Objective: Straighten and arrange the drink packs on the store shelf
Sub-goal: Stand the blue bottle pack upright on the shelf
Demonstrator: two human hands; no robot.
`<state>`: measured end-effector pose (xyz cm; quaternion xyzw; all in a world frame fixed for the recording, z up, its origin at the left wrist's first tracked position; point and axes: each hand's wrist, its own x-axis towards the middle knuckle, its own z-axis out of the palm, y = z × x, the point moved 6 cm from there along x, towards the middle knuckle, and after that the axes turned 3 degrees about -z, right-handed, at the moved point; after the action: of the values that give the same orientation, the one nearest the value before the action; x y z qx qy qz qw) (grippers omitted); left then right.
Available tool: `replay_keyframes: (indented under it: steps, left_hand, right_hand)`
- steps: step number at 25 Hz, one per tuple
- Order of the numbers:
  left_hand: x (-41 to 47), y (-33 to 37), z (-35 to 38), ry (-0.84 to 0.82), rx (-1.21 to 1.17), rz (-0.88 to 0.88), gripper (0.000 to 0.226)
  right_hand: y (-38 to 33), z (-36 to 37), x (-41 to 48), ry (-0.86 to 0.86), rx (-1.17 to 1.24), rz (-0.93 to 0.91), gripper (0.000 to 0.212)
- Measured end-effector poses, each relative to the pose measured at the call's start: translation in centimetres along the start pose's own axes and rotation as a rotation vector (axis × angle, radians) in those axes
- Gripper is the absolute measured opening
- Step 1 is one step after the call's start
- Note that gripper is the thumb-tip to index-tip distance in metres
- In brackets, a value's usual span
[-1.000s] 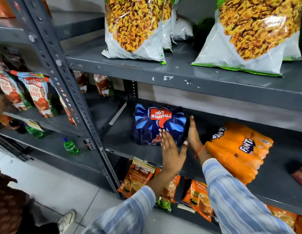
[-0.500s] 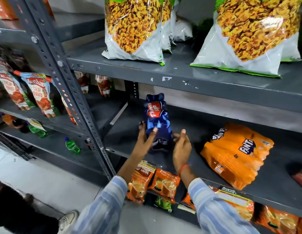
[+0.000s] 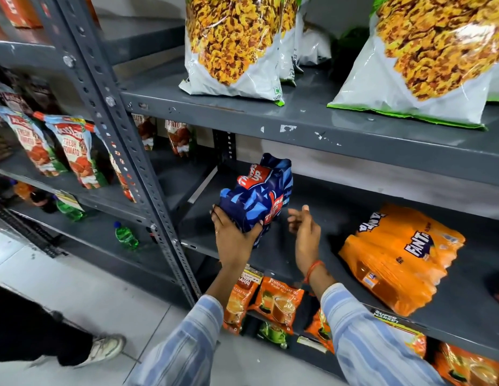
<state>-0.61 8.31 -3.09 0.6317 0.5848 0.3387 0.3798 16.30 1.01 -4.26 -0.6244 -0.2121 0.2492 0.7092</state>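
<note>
Sleeves: two, blue-striped, reaching up from the bottom edge.
Hands: two; left hand clamped on the lower near end of the blue pack, fingers wrapped round its corner; right hand loose and spread, fingers slightly curled, just beside the pack but apart from it, gripping nothing; orange thread at its wrist.
Tea pouches: several, orange, on the lowest shelf under the hands; exact count unclear.
Drink packs: two on the middle shelf.
Blue pack: dark blue shrink wrap with lighter blue shards and red Thums Up labels, crumpled at the top; tilted, near end in the left hand, far end leaning back toward the wall, at the left end of the shelf.
Orange pack: Fanta wrap, lying flat and askew, well apart to the right.
Ketchup pouches: at least two in front on the neighbouring rack, left.
Green bottles: two lying below them.
Snack bags: two large in front on the top shelf, more behind.
</note>
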Motion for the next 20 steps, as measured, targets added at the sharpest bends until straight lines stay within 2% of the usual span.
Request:
replay_keyframes:
  steps: [3,5,7,9,10,12,13,14,16,18,20]
  left_hand:
    - [1.4,-0.6,-1.8,0.004,0.082,0.054,0.108]
    - [2.9,-1.4,-3.2,-0.012,0.112,0.106,0.092]
    - [3.8,-2.1,-4.4,-0.008,0.108,0.125,0.068]
    - [4.1,-2.4,-5.3,0.058,0.072,0.115,0.048]
    - [4.1,-2.5,-5.7,0.099,0.050,0.103,0.044]
    - [4.7,-2.7,-5.9,0.139,0.009,0.077,0.044]
    - [4.9,-2.8,-5.8,0.139,-0.001,0.063,0.045]
    - [5.0,-2.9,-5.7,0.128,0.000,0.050,0.047]
    - [5.1,-2.9,-5.5,0.104,0.017,0.044,0.050]
    - [5.4,-3.4,-5.8,0.076,0.030,0.058,0.050]
    - [5.7,-4.2,-6.0,0.034,0.013,0.073,0.047]
  right_hand:
    - [-0.6,-0.3,2.5,0.067,-0.042,0.011,0.032]
    - [-0.7,-0.3,3.6,0.000,-0.078,0.063,0.042]
    - [-2.1,0.6,4.6,-0.087,-0.062,0.114,0.056]
    - [-2.9,1.9,5.4,-0.157,-0.029,0.176,0.066]
    - [-0.5,1.8,6.6,-0.210,-0.033,0.217,0.069]
    - [6.1,1.4,10.1,-0.380,-0.037,0.191,0.084]
    - [8.3,1.0,9.9,-0.408,-0.035,0.262,0.096]
    - [8.8,1.6,9.1,-0.455,-0.052,0.315,0.094]
    - [4.6,3.4,5.2,-0.411,0.053,0.368,0.068]
    - [1.0,5.4,1.3,-0.351,0.060,0.409,0.066]
    - [0.8,5.4,-0.3,-0.282,0.091,0.338,0.070]
